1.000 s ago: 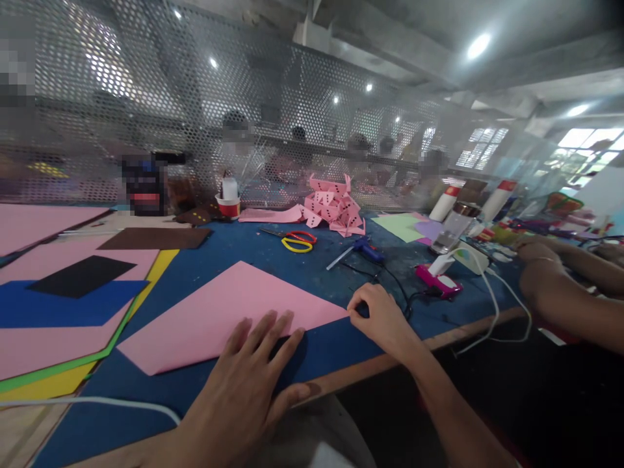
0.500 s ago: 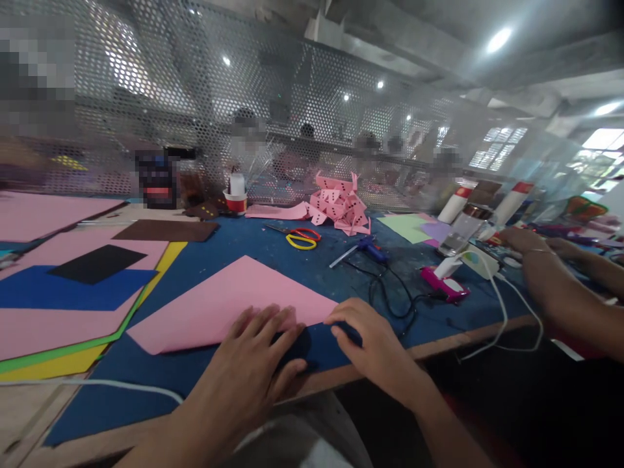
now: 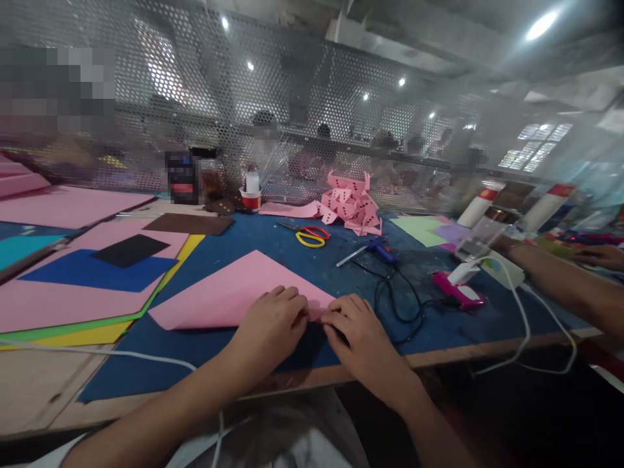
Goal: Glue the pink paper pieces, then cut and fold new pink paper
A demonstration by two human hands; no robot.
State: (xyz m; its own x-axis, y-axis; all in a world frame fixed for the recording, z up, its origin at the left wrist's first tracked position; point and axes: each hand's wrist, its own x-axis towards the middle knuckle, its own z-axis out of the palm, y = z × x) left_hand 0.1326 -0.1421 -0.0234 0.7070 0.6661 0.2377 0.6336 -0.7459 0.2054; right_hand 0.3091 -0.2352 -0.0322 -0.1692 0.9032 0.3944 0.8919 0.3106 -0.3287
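Note:
A pink paper sheet (image 3: 229, 289) lies on the blue table mat (image 3: 273, 244) just ahead of me. My left hand (image 3: 275, 322) rests on the sheet's near right part with its fingers curled down over the paper. My right hand (image 3: 358, 335) sits close beside it at the sheet's right corner, fingertips pressed onto the pink edge. The two hands almost touch. The sheet's near edge looks lifted or folded under my fingers; I cannot tell which.
Red-and-yellow scissors (image 3: 312, 235), a blue glue gun (image 3: 377, 249) with a black cord, a pink glue gun (image 3: 458, 290) and a pile of folded pink paper (image 3: 353, 205) lie beyond. Coloured sheets (image 3: 92, 276) are stacked at left. Another person's arms (image 3: 560, 279) reach in at right. Perforated metal screen (image 3: 292, 110) stands behind.
My left hand has gone from lying flat to curled on the sheet. My right hand has moved left along the sheet's corner toward it. The view has shifted rightward.

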